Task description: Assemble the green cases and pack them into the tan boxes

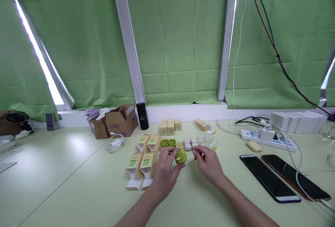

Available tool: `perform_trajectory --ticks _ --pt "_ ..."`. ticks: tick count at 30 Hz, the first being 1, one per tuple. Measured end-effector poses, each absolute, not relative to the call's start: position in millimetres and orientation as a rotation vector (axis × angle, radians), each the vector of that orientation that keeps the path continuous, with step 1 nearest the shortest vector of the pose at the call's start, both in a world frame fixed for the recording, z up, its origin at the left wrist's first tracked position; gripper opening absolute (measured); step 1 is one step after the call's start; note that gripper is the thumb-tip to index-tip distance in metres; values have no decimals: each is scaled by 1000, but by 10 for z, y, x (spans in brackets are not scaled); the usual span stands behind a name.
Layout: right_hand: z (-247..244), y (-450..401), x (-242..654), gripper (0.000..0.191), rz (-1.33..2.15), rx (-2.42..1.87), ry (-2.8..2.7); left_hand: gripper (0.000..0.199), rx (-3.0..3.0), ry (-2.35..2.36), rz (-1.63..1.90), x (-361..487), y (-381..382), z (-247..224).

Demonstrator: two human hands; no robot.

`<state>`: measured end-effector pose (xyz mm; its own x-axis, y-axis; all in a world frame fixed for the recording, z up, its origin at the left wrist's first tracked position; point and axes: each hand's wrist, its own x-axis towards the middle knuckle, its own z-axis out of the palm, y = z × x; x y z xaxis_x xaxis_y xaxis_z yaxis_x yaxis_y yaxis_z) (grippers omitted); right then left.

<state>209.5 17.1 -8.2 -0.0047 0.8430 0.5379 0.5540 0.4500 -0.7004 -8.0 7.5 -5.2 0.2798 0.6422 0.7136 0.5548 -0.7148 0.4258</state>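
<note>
My left hand (164, 174) grips a small round green container (181, 157) with a pale leaf-shaped mark, thumb below and fingers on top. To its right, my right hand (209, 164) is closed in a pinch, apart from the container; whatever lies between its fingertips is too small to make out. Several open cardboard boxes (134, 164) with green labels lie left of my left hand, flaps out. Just beyond the hands are green square pieces (168, 143), small yellowish pieces (179, 144), pale pinkish-white blocks (187, 146) and clear plastic cups (213, 144).
Farther back stand small closed boxes (171, 127), and another box (202, 124) lies on its side. A brown carton (121, 121), a black bottle (142, 116) and a coiled white cable (115, 143) are left. Two phones (270, 178) and a power strip (269, 140) with cables are right.
</note>
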Motion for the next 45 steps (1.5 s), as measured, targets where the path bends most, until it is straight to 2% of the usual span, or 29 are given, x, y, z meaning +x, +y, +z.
perform_trajectory --ticks 3,6,12,17,27,35,37,41,45 --pt "38 188 2298 19 -54 -1347 -1827 43 2295 1197 1445 -78 99 -51" --pt "130 205 2464 12 -252 -1501 -1971 40 2151 1244 1448 -85 128 -52" --pt "129 222 2598 10 -293 -1707 -2143 37 1954 1271 1431 -97 204 -66" --pt "137 189 2482 17 -241 -1661 -2192 38 1851 1250 1437 -103 263 -87" --pt "52 43 2116 18 101 -1367 -2217 50 1644 1074 1425 -120 317 -74" --pt "-71 129 2204 60 515 -1431 -2012 58 1393 1039 1379 -140 343 -74" --pt "-162 195 2217 58 626 -1444 -1962 59 1315 1016 1364 -143 357 -100" --pt "-256 307 2231 40 858 -1366 -1789 62 1218 974 1362 -145 380 -139" --pt "-174 318 2229 43 1229 -1021 -1467 64 1198 957 1364 -147 384 -146"
